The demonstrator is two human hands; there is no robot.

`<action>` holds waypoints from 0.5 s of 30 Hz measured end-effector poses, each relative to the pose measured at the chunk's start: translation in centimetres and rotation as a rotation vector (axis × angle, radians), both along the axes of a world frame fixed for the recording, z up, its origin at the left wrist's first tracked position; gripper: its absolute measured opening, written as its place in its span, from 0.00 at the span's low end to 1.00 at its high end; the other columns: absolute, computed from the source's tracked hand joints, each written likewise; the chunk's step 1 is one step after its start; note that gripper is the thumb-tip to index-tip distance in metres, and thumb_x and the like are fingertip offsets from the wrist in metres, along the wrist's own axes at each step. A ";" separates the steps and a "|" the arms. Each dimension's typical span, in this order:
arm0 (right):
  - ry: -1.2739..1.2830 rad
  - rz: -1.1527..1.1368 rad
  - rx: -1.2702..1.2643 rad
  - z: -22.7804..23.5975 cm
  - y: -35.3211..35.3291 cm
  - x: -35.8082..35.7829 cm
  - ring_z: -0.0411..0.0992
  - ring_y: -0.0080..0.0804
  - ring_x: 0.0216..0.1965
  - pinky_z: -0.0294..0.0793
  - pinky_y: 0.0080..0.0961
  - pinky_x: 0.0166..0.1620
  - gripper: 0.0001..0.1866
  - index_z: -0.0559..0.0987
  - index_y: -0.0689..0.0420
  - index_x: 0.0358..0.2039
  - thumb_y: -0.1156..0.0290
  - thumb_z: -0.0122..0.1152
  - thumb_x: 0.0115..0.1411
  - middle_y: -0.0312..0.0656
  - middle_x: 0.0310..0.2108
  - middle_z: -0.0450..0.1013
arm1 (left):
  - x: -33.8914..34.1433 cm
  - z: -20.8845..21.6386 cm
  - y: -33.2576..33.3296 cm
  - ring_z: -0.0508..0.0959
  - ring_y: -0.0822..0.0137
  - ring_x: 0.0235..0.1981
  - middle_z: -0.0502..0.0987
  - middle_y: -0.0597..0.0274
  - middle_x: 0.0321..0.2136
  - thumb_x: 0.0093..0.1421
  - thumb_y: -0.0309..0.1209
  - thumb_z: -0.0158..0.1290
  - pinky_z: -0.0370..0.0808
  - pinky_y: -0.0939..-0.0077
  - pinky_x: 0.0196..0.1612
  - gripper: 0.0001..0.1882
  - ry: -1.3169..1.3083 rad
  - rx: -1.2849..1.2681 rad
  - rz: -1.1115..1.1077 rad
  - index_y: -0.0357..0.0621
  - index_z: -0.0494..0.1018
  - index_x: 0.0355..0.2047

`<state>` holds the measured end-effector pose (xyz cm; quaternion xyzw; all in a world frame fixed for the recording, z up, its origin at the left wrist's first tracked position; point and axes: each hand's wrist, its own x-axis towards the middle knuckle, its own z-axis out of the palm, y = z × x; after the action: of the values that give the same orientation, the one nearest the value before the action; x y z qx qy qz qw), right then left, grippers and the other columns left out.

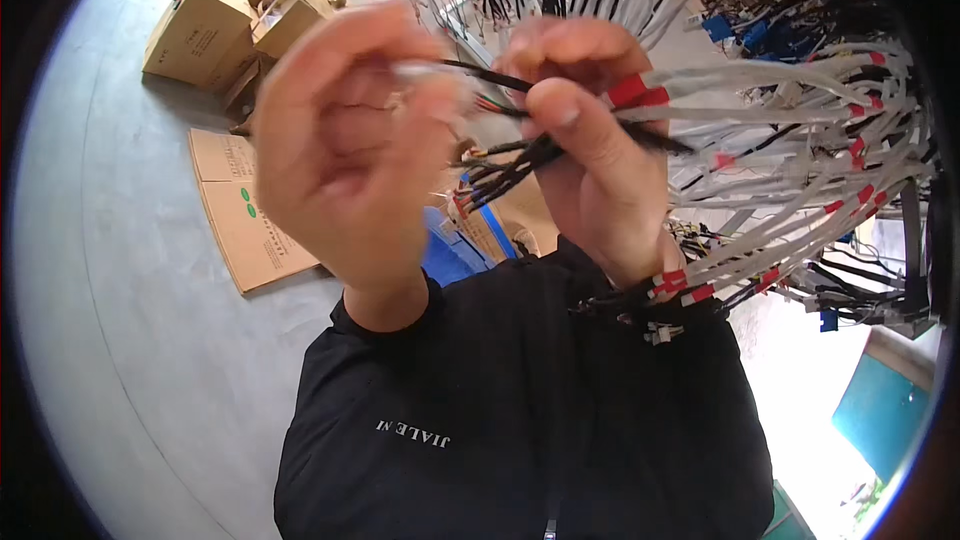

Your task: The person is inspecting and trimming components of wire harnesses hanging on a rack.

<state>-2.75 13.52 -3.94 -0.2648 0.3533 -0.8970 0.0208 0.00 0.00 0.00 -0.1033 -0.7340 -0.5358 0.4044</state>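
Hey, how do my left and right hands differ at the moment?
Your left hand is blurred, while your right hand looks sharper. The left hand pinches a pale, blurred cable end; the right hand grips a bundle of black cables. Red tags sit against the right hand, but none touches the left. Both hands are bare and raised in front of the black jacket.

You have cardboard boxes (205,32) on the floor (140,280) to your left; near their lower edges sits a brown carton (265,245) with green ovals (246,195).
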 end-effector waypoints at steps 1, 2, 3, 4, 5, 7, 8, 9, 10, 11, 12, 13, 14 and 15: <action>0.019 -0.055 0.054 -0.1 -0.1 -0.1 0.68 0.35 0.48 0.63 0.31 0.54 0.20 0.70 0.58 0.49 0.65 0.59 0.58 0.48 0.45 0.70 | -0.5 -0.6 -0.9 0.76 0.67 0.34 0.75 0.52 0.34 0.53 0.15 0.49 0.77 0.80 0.33 0.17 0.000 0.113 -0.023 0.28 0.69 0.45; 0.064 -0.136 -0.031 -0.5 -0.6 -0.6 0.68 0.33 0.47 0.65 0.28 0.51 0.16 0.70 0.58 0.47 0.66 0.55 0.60 0.48 0.44 0.71 | -1.2 -1.2 -1.2 0.75 0.68 0.34 0.75 0.53 0.35 0.55 0.14 0.48 0.75 0.81 0.34 0.16 0.112 0.305 -0.107 0.28 0.69 0.45; 0.068 -0.106 -0.057 -0.9 0.2 -1.9 0.68 0.33 0.47 0.65 0.28 0.50 0.15 0.71 0.59 0.46 0.66 0.53 0.61 0.48 0.44 0.71 | -1.9 -2.3 -1.3 0.75 0.70 0.33 0.74 0.55 0.34 0.53 0.12 0.49 0.74 0.82 0.34 0.17 0.058 0.388 -0.178 0.29 0.69 0.44; 0.048 -0.077 -0.094 -0.5 0.4 -1.9 0.69 0.33 0.47 0.65 0.27 0.50 0.15 0.71 0.60 0.46 0.66 0.50 0.62 0.48 0.44 0.71 | -1.5 -3.0 -2.4 0.74 0.72 0.32 0.74 0.56 0.33 0.50 0.09 0.51 0.74 0.82 0.34 0.18 -0.021 0.462 -0.245 0.30 0.69 0.43; 0.005 -0.134 -0.030 0.4 0.2 -1.8 0.71 0.28 0.37 0.67 0.27 0.47 0.14 0.71 0.61 0.45 0.66 0.48 0.63 0.45 0.38 0.73 | -1.4 -4.3 -3.7 0.74 0.72 0.32 0.73 0.57 0.34 0.50 0.10 0.51 0.73 0.80 0.38 0.18 -0.122 0.498 -0.369 0.31 0.69 0.43; -0.210 -0.139 -0.103 1.7 -0.3 -1.4 0.61 0.21 0.18 0.69 0.31 0.47 0.22 0.64 0.57 0.57 0.71 0.51 0.62 0.46 0.42 0.73 | -0.9 -5.6 -1.7 0.74 0.72 0.32 0.73 0.57 0.34 0.51 0.12 0.53 0.73 0.79 0.39 0.17 -0.086 0.305 -0.108 0.32 0.69 0.43; -0.192 -0.154 -0.106 1.4 -0.5 -2.6 0.58 0.20 0.17 0.71 0.26 0.39 0.19 0.66 0.63 0.53 0.74 0.48 0.62 0.43 0.35 0.72 | -0.8 -6.1 -0.6 0.74 0.72 0.33 0.73 0.58 0.34 0.52 0.14 0.54 0.72 0.77 0.40 0.16 -0.020 0.085 0.172 0.33 0.70 0.42; -0.235 -0.190 -0.097 1.2 -0.3 -3.9 0.56 0.19 0.17 0.69 0.25 0.36 0.18 0.66 0.63 0.52 0.74 0.48 0.62 0.42 0.33 0.71 | -0.6 -7.0 -0.5 0.75 0.67 0.31 0.74 0.59 0.33 0.50 0.19 0.59 0.71 0.74 0.41 0.17 0.171 -0.103 0.228 0.35 0.70 0.42; -0.278 -0.215 -0.089 1.1 -0.3 -4.6 0.55 0.19 0.16 0.68 0.24 0.33 0.16 0.67 0.64 0.50 0.74 0.47 0.62 0.40 0.30 0.69 | 1.0 -7.3 -0.4 0.75 0.64 0.30 0.74 0.59 0.31 0.49 0.22 0.61 0.71 0.73 0.39 0.17 0.163 -0.310 0.012 0.36 0.71 0.40; -0.339 -0.253 -0.114 1.2 -0.5 -5.3 0.54 0.18 0.16 0.66 0.24 0.31 0.15 0.69 0.64 0.49 0.72 0.48 0.63 0.39 0.28 0.68 | 2.0 -7.3 -0.1 0.75 0.61 0.29 0.75 0.58 0.30 0.48 0.24 0.62 0.71 0.72 0.38 0.18 0.160 -0.517 -0.205 0.37 0.71 0.39; -0.335 -0.233 -0.111 0.9 -0.9 -5.7 0.54 0.18 0.16 0.66 0.24 0.31 0.15 0.69 0.64 0.49 0.72 0.48 0.63 0.39 0.28 0.68 | 2.8 -7.3 1.0 0.76 0.58 0.29 0.75 0.57 0.29 0.48 0.24 0.62 0.72 0.72 0.36 0.16 -0.044 -0.504 -0.354 0.38 0.72 0.38; -0.280 -0.233 -0.097 0.6 -1.0 -6.1 0.52 0.18 0.16 0.65 0.23 0.31 0.14 0.70 0.63 0.48 0.72 0.48 0.64 0.38 0.28 0.67 | 3.2 -7.1 2.4 0.76 0.55 0.29 0.76 0.56 0.29 0.48 0.25 0.62 0.72 0.71 0.34 0.15 -0.240 -0.487 -0.502 0.38 0.73 0.37; -0.218 -0.229 -0.087 0.8 -1.2 -6.4 0.51 0.18 0.15 0.64 0.23 0.31 0.13 0.70 0.63 0.47 0.72 0.48 0.64 0.38 0.27 0.67 | 3.0 -8.1 3.2 0.77 0.55 0.30 0.77 0.55 0.30 0.49 0.25 0.61 0.73 0.70 0.33 0.13 -0.304 -0.406 -0.536 0.39 0.74 0.36; -0.333 -0.274 0.125 3.3 -1.4 -5.2 0.61 0.20 0.20 0.67 0.21 0.35 0.13 0.72 0.64 0.46 0.72 0.48 0.64 0.39 0.33 0.70 | 2.8 -9.3 3.3 0.78 0.55 0.31 0.77 0.54 0.30 0.49 0.24 0.60 0.73 0.69 0.33 0.11 -0.359 -0.329 -0.556 0.39 0.75 0.35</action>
<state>-8.00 12.16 -0.62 -0.0606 0.4327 -0.8991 -0.0270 2.84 3.27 -9.25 -0.2670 -0.8134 -0.5095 0.0862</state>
